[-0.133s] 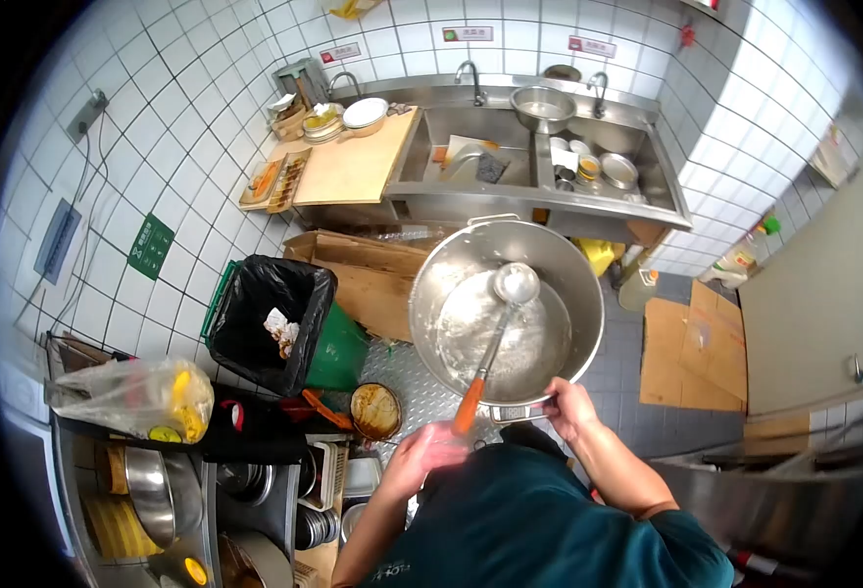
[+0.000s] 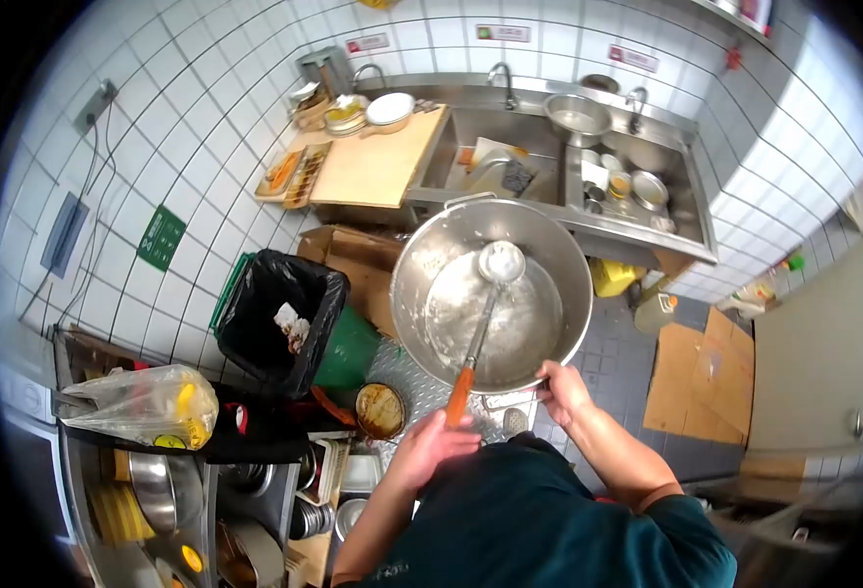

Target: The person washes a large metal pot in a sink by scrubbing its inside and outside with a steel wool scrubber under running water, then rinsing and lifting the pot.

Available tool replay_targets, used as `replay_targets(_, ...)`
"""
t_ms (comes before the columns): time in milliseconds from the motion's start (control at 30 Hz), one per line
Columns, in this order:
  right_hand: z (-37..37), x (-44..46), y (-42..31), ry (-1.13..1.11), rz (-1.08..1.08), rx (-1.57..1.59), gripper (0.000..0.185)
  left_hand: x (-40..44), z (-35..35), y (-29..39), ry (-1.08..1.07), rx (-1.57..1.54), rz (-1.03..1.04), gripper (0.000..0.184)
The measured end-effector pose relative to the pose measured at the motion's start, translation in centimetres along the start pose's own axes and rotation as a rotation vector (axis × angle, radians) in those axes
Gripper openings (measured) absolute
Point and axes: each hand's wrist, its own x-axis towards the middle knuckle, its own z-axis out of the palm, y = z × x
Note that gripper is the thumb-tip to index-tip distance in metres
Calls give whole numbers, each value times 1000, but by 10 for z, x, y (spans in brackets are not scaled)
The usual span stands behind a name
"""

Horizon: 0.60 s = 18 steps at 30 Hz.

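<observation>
A large metal stockpot (image 2: 421, 230) is in front of me, its wide mouth facing up and its inside wet and smeared. A ladle (image 2: 472, 343) with an orange handle leans in it, bowl down inside and handle over the near rim. My right hand (image 2: 566, 395) grips the pot's near right edge, fingers partly hidden underneath. By the end of the ladle handle is my left hand (image 2: 434, 451), its fingers stretched out to the right. Whether it touches the handle I cannot tell.
Behind the pot is a steel sink (image 2: 549, 208) holding dishes, beside a wooden board (image 2: 377, 167) with plates. A lined bin (image 2: 338, 348) stands left, above a shelf (image 2: 206, 505) of pans. Flattened cardboard (image 2: 701, 377) lies right, near a plastic jug (image 2: 655, 314).
The pot and ladle appear slightly higher and further left in view, while the surroundings shift right. My left hand, blurred before, is now sharper and a little nearer the pot.
</observation>
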Motion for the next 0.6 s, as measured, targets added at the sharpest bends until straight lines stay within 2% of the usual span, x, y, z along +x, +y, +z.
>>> replay_targets(67,73,38,-2,-98,40,22,9,11,-26,57,87,15,30,51)
replay_targets(167,120,88,-31,-131,58,10,5,48,-19,102,206,-34,95,38)
replay_targets(400,220,192,-73,-250,1,-61,12,144,-80,185,306,-168,175,35)
replay_targets(600,310,288,-87,-152,-45,-114,13,228,-135,267,390,-166,197,23)
